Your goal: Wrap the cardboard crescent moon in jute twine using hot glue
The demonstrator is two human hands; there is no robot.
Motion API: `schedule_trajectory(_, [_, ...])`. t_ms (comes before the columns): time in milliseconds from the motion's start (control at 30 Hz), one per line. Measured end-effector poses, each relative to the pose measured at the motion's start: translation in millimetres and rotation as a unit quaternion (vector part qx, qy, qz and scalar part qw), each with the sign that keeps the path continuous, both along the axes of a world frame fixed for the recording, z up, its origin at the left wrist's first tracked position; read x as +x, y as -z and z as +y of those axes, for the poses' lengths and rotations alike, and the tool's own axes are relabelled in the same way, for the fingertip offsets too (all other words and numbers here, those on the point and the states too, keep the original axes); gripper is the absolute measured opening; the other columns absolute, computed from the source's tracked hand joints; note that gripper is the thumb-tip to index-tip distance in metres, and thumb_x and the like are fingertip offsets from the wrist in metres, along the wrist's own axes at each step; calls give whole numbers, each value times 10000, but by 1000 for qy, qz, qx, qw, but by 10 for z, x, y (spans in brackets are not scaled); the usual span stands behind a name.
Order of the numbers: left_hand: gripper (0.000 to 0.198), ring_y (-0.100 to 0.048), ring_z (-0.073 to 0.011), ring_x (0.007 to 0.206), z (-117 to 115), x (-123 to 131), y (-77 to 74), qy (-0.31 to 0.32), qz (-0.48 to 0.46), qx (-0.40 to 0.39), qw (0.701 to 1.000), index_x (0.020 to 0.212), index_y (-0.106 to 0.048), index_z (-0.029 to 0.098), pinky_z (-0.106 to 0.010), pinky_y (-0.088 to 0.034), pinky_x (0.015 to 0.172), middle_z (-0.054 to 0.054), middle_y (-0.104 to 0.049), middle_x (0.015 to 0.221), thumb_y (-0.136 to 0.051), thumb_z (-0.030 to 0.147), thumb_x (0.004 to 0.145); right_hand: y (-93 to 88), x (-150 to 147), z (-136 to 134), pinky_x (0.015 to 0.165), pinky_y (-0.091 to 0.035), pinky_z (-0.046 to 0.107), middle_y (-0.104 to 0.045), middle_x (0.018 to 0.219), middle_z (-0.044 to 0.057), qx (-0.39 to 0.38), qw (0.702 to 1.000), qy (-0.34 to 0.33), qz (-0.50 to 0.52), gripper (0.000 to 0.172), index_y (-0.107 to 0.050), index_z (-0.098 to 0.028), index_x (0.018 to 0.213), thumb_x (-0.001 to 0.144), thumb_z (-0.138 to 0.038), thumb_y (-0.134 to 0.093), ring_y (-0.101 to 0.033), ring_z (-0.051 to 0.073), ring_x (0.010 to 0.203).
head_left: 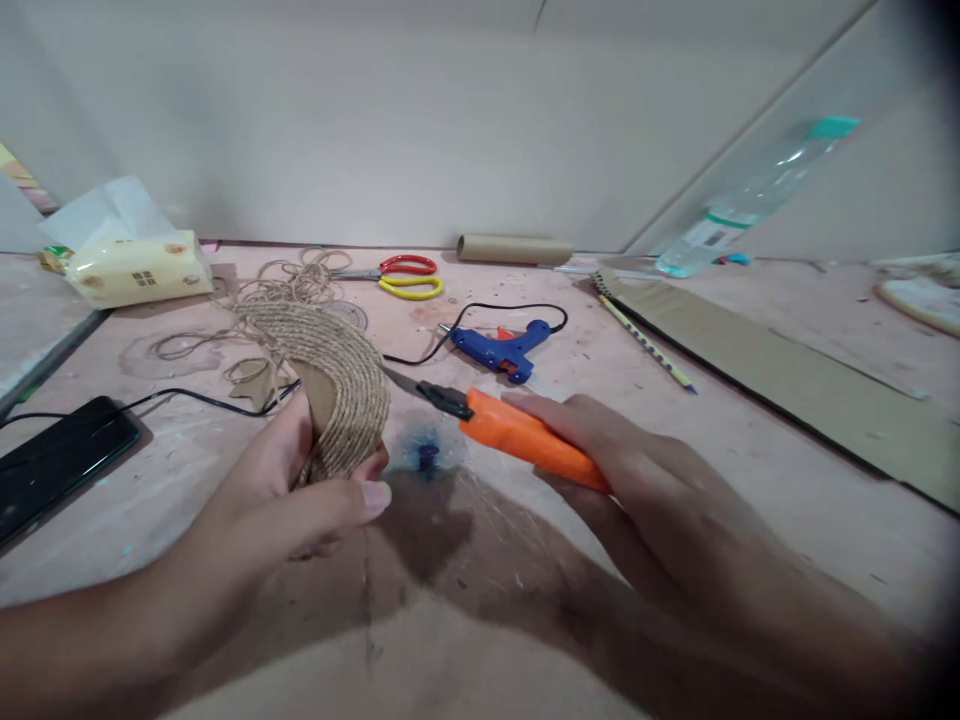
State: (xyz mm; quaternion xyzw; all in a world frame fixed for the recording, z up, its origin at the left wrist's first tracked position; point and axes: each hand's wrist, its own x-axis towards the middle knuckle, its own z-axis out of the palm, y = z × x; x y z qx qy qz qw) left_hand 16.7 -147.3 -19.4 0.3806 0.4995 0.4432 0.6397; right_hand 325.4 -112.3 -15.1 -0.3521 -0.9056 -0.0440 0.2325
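Observation:
My left hand [296, 490] grips a curved cardboard piece wound with jute twine [341, 375], held upright just above the table. My right hand [637, 480] holds an orange-handled utility knife [517, 432], its blade pointing left and touching the twine-covered piece near its right edge. Loose twine [292, 280] trails from the piece toward the back of the table. A small blue spot [427, 455] marks the table just below the knife.
A blue glue gun [504, 350] with a black cord lies behind the knife. Red and yellow scissors [405, 275], a cardboard tube [514, 250], a pencil [645, 342], a cardboard sheet [787, 375], a plastic bottle [750, 200], a tissue pack [131, 265] and a phone [56, 460] lie around.

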Motion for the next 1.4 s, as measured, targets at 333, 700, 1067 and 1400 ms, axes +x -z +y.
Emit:
schedule_trajectory(333, [425, -583, -167, 760, -81, 60, -141, -4, 17, 3, 1000, 975, -703, 258, -252, -485, 655, 30, -646, 827, -1026, 426, 755, -29, -199, 50, 682, -566, 333, -732, 986, 59, 34, 996, -55, 55, 365, -596, -169, 1520, 1190, -302, -515, -677, 198, 766])
schedule_trajectory(700, [397, -302, -115, 583, -88, 45, -18, -7, 54, 65, 996, 1031, -694, 254, -237, -276, 480, 66, -512, 728, -894, 591, 971, -45, -168, 54, 755, -568, 351, -753, 1084, 84, 92, 995, -13, -27, 362, -595, -166, 1519, 1202, -320, -516, -709, 223, 872])
schedule_trajectory(1067, [442, -494, -137, 653, -33, 108, -96, -10, 73, 49, 996, 847, -623, 238, -226, -446, 556, 13, -618, 750, -866, 589, 964, -30, -148, 38, 691, -508, 328, -685, 989, 32, 80, 997, -20, -3, 377, -600, -184, 1534, 1161, -242, -596, -639, 192, 796])
schedule_trajectory(1400, [365, -566, -140, 673, -47, 55, -44, -14, 114, 79, 990, 886, -654, 245, -242, -509, 610, 25, -628, 747, -798, 543, 1041, -100, -200, -103, 599, -413, 336, -640, 862, -14, -5, 999, -7, 39, 507, -619, -246, 1568, 1073, -139, -643, -562, 173, 668])
